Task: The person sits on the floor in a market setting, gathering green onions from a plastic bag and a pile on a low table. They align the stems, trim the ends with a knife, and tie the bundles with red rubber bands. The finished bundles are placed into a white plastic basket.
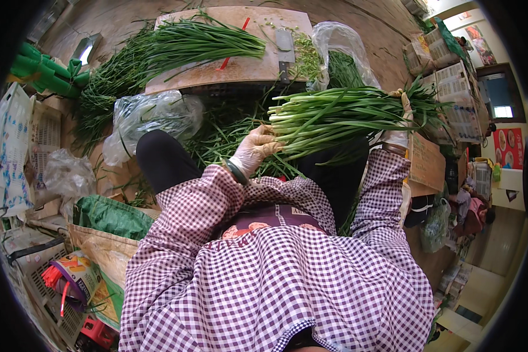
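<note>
A thick bunch of garlic chives (334,116) lies sideways above my right thigh, pale stem ends to the left. My right hand (398,116), in a thin glove, grips it around the leafy end. The gloved fingers of my left hand (257,149) pinch at the lower stem ends; exactly which stems they hold is hard to see. Ahead, a second chive bunch (207,42) rests on a cutting board (246,72), across a red tie strip (225,61). A cleaver (285,48) lies to its right, beside trimmed stem bits (306,55).
Loose chives (103,88) heap left of the board, and more lie below it. Clear plastic bags (154,116) sit near my left knee. Another bag (343,57) holds greens. Plastic crates (13,149) and a woven sack (101,233) stand left; a wooden box (424,165) stands right.
</note>
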The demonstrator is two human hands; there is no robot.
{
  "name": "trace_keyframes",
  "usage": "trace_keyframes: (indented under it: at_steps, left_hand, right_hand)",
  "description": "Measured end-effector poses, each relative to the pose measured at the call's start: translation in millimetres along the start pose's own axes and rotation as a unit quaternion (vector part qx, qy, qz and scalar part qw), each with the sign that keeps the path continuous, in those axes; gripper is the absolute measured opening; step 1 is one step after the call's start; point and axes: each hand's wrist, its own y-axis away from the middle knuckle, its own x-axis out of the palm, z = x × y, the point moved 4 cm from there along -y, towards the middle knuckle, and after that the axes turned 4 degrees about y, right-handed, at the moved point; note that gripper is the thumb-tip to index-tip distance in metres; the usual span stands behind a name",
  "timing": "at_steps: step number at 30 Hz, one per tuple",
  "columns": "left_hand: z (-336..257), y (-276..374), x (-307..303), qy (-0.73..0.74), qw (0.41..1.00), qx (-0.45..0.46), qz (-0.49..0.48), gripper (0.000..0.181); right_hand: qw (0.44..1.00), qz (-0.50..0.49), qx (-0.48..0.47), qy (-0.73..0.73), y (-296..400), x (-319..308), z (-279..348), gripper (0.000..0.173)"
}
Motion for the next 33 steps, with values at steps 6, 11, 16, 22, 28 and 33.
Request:
trace_keyframes:
  at_steps: [6, 11, 16, 22, 28, 33]
  left_hand:
    - [-15.8, 36.4, -49.9, -0.519, 0.78, -0.35, 0.011, 0.022]
    - [-56.3, 10.6, 7.7, -0.361, 0.908, 0.164, -0.135, 0.042]
    - [-58.0, -7.6, 31.7, -0.402, 0.869, 0.179, -0.226, 0.035]
    - [-43.9, -3.1, 20.2, -0.36, 0.887, 0.243, -0.157, 0.029]
    - [-47.1, 20.7, -18.8, -0.588, 0.805, 0.075, 0.012, 0.015]
    - [-29.4, 25.7, -37.9, -0.483, 0.867, -0.119, -0.023, 0.043]
  right_hand:
    - [0.999, 0.021, -0.031, -0.001, -5.7, -10.5, 29.1, 0.017]
    - [0.999, 0.044, -0.02, -0.006, -6.4, -0.8, 24.9, 0.016]
    - [0.999, 0.02, 0.016, -0.022, 13.1, 37.2, -2.5, 0.014]
    - [1.0, -0.023, -0.002, -0.013, 17.7, 42.8, -5.1, 0.015]
    - [0.999, -0.017, -0.03, 0.004, 11.9, 20.1, 12.2, 0.016]
    - [0.999, 0.017, -0.038, 0.019, 5.6, 12.3, 19.6, 0.015]
